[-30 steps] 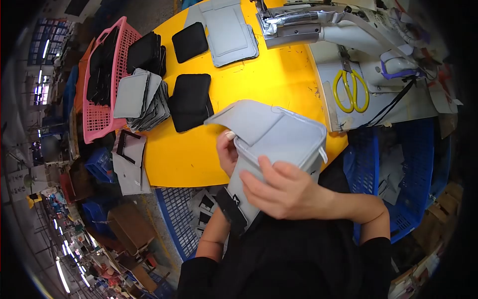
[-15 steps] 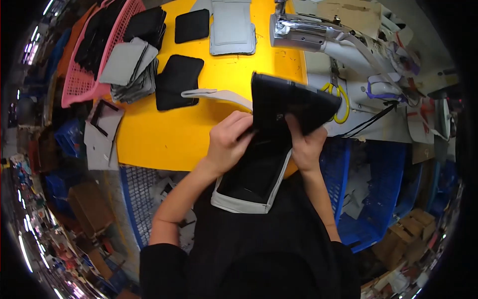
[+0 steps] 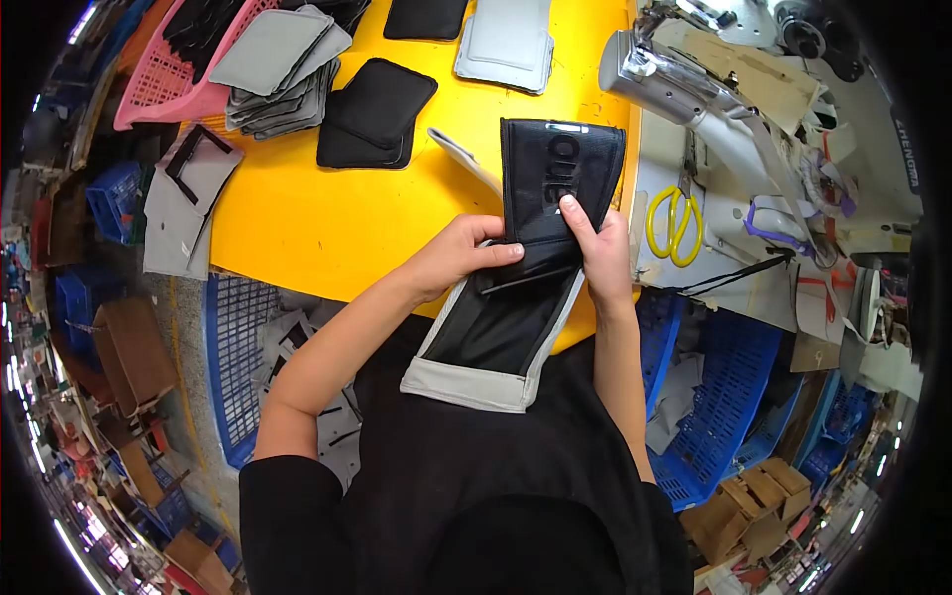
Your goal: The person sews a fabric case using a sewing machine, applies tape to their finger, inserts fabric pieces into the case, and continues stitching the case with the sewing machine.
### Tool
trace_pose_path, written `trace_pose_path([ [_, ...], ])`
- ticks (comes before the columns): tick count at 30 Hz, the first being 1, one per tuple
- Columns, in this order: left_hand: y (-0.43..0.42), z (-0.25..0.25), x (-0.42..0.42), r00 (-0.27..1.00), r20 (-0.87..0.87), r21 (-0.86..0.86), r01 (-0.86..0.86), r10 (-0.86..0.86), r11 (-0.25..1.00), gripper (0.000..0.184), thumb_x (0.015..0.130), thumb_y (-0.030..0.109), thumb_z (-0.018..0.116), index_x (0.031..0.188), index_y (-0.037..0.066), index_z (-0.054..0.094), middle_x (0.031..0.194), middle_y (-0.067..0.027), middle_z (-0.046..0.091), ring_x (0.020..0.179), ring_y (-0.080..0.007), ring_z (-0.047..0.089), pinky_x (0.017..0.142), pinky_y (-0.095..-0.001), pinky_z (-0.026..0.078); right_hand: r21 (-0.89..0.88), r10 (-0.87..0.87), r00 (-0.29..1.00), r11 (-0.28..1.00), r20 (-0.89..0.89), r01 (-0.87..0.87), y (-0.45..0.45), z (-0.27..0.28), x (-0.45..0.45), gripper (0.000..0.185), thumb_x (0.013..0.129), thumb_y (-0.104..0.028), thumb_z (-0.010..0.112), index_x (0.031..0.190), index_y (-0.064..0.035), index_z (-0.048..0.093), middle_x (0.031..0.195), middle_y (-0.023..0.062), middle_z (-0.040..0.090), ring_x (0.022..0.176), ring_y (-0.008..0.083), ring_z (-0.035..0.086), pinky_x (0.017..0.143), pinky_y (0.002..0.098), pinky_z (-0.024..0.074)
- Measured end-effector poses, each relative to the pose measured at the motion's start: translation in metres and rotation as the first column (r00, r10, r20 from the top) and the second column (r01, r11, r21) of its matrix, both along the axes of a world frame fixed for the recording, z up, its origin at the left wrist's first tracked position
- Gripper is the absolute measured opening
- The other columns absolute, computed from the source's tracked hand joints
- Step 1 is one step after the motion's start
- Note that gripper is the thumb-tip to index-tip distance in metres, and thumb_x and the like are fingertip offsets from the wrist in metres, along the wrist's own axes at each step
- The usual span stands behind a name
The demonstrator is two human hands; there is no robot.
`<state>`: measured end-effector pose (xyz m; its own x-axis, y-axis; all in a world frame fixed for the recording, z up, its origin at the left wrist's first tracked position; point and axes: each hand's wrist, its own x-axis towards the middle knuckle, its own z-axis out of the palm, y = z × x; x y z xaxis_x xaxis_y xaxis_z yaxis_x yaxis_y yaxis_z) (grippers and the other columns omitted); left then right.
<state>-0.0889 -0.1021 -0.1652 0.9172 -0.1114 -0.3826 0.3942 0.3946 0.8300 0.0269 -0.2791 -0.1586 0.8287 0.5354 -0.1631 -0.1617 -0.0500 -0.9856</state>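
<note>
A sewn black-and-grey fabric piece stretches from my lap up over the edge of the yellow table. Its upper black panel carries raised glossy lettering, and a pale border frames the lower part. On the left edge, near the fold, my left hand pinches the piece with the thumb on top. My right hand grips the right edge, its thumb pressed on the panel by the letters. A light grey strap sticks out behind the panel on the left.
Stacked grey pads, black pads and pale panels lie on the yellow table, beside a pink basket. Yellow-handled scissors rest by the sewing machine on the right. Blue crates stand below.
The black panel has turned from tilted to facing me, so its lettering shows. My right thumb has shifted onto its face. The camera view has shifted too.
</note>
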Motion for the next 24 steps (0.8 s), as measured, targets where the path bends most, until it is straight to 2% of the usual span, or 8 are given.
trace_pose_path([
  [6, 0.004, 0.01, 0.0, 0.99, 0.14, 0.13, 0.001, -0.019, 0.991, 0.028, 0.083, 0.014, 0.075, 0.106, 0.001, 0.068, 0.096, -0.003, 0.069, 0.088, -0.0142, 0.062, 0.083, -0.0252, 0.048, 0.003, 0.017, 0.999, 1.0, 0.038, -0.017, 0.005, -0.001, 0.0, 0.024, 0.097, -0.022, 0.063, 0.099, 0.0019, 0.069, 0.094, 0.0036, 0.069, 0.08, 0.0097, 0.06, 0.073, 0.0247, 0.0494],
  [9, 0.007, 0.014, -0.001, 0.947, 0.279, 0.738, -0.103, -0.162, 0.667, 0.027, 0.077, 0.003, 0.072, 0.103, 0.001, 0.065, 0.091, -0.0109, 0.066, 0.086, -0.0253, 0.064, 0.077, -0.0311, 0.05, -0.033, -0.025, 0.956, 0.999, 0.291, 0.036, -0.001, -0.002, -0.009, 0.019, 0.093, -0.017, 0.066, 0.102, -0.0014, 0.07, 0.102, 0.0046, 0.069, 0.089, 0.0137, 0.062, 0.08, 0.0287, 0.0492],
  [11, 0.008, 0.012, 0.001, 0.934, 0.353, 0.733, -0.246, -0.047, 0.635, 0.03, 0.075, 0.003, 0.072, 0.105, 0.001, 0.065, 0.092, -0.0114, 0.065, 0.085, -0.0241, 0.064, 0.077, -0.0311, 0.051, -0.04, -0.041, 0.908, 0.997, 0.417, 0.063, -0.007, 0.004, -0.01, 0.018, 0.091, -0.015, 0.067, 0.104, -0.0031, 0.07, 0.106, 0.0051, 0.069, 0.093, 0.0157, 0.062, 0.084, 0.0307, 0.0491],
  [13, 0.008, 0.003, -0.003, 0.858, 0.483, 0.693, -0.497, 0.175, 0.522, 0.038, 0.072, 0.002, 0.072, 0.109, 0.002, 0.064, 0.092, -0.0125, 0.064, 0.084, -0.0216, 0.064, 0.076, -0.0311, 0.051, -0.362, 0.375, 0.236, 0.927, 0.896, -0.097, -0.019, 0.013, -0.012, 0.036, 0.078, -0.007, 0.068, 0.114, -0.0067, 0.068, 0.119, 0.0061, 0.067, 0.109, 0.0238, 0.06, 0.097, 0.0402, 0.0442],
  [17, -0.003, -0.029, -0.01, 0.696, 0.712, 0.672, -0.713, 0.093, 0.198, 0.049, 0.071, -0.001, 0.068, 0.119, 0.004, 0.06, 0.094, -0.0135, 0.064, 0.084, -0.0223, 0.066, 0.076, -0.0326, 0.052, -0.472, 0.488, 0.243, 0.873, 0.838, -0.124, -0.028, 0.021, -0.043, 0.051, 0.069, -0.005, 0.066, 0.12, -0.007, 0.065, 0.124, 0.0072, 0.066, 0.118, 0.0296, 0.056, 0.104, 0.0463, 0.0382],
  [20, 0.0, 0.002, -0.019, 0.773, 0.615, 0.761, -0.634, 0.157, 0.141, 0.053, 0.076, 0.001, 0.063, 0.128, 0.004, 0.054, 0.09, -0.0137, 0.064, 0.084, -0.0226, 0.066, 0.075, -0.0332, 0.054, -0.485, 0.514, 0.347, 0.857, 0.785, -0.172, -0.049, 0.033, -0.053, 0.049, 0.071, 0.001, 0.066, 0.12, -0.0035, 0.065, 0.123, 0.01, 0.066, 0.12, 0.0302, 0.055, 0.104, 0.0437, 0.0392],
  [22, 0.012, 0.021, -0.062, 0.995, -0.096, 0.797, 0.074, 0.004, 0.599, 0.066, 0.08, 0.006, 0.059, 0.142, 0.001, 0.037, 0.099, -0.0205, 0.065, 0.093, -0.0368, 0.064, 0.084, -0.0409, 0.053, -0.46, 0.488, 0.345, 0.872, 0.802, -0.167, -0.059, 0.045, -0.042, 0.048, 0.073, 0.004, 0.065, 0.12, -0.0017, 0.064, 0.122, 0.0114, 0.065, 0.121, 0.0306, 0.055, 0.104, 0.0424, 0.0396],
  [24, 0.005, 0.048, -0.072, 0.994, -0.111, 0.686, 0.062, 0.021, 0.725, 0.059, 0.083, 0.012, 0.057, 0.138, -0.002, 0.042, 0.099, -0.0191, 0.065, 0.09, -0.0316, 0.065, 0.083, -0.0386, 0.052, -0.197, 0.221, 0.634, 0.974, 0.741, -0.109, -0.074, 0.048, -0.046, 0.04, 0.077, 0.005, 0.063, 0.117, -0.0008, 0.065, 0.121, 0.0155, 0.065, 0.117, 0.0316, 0.057, 0.098, 0.0387, 0.0448],
])
